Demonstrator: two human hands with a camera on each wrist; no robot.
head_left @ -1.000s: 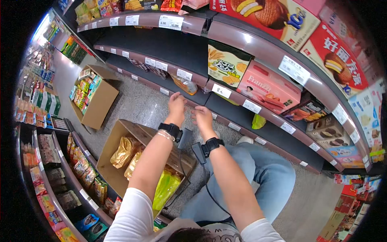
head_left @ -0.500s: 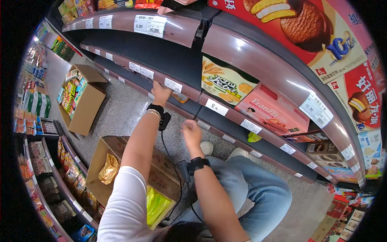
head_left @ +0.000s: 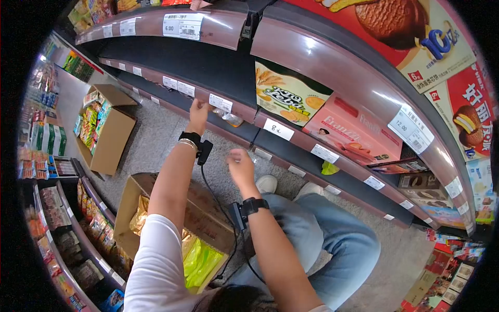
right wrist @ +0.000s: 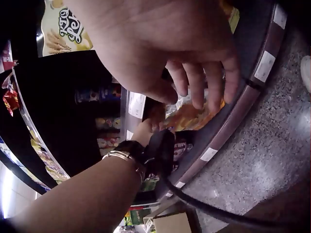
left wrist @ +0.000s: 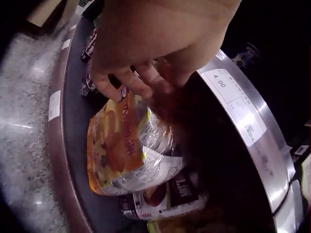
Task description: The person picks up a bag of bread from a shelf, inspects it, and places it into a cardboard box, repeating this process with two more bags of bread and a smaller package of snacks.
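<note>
On the low shelf, an orange-and-clear snack bag (left wrist: 121, 150) lies tilted over a dark-and-white packet (left wrist: 170, 196). My left hand (head_left: 198, 115) reaches in under the price-tag rail. In the left wrist view its curled fingers (left wrist: 131, 82) pinch the bag's upper end, and the thumb is partly in shadow. Silver film on the bag (head_left: 228, 118) shows beside that hand in the head view. My right hand (head_left: 241, 167) hovers in front of the shelf, fingers loosely bent and holding nothing. From the right wrist, its fingers overlap the bag (right wrist: 192, 114).
An opened carton (head_left: 200, 208) with gold and yellow-green bags stands by my knees. Another carton (head_left: 114, 140) of snacks sits farther left on the floor. Boxed biscuits (head_left: 291, 96) and a pink box (head_left: 353, 132) occupy the shelf at right. A cable (head_left: 215, 190) trails from my left wrist.
My left hand has gone from in front of the shelf to the left and in at the bag. The right hand has come back slightly toward me. The bag has shifted a little.
</note>
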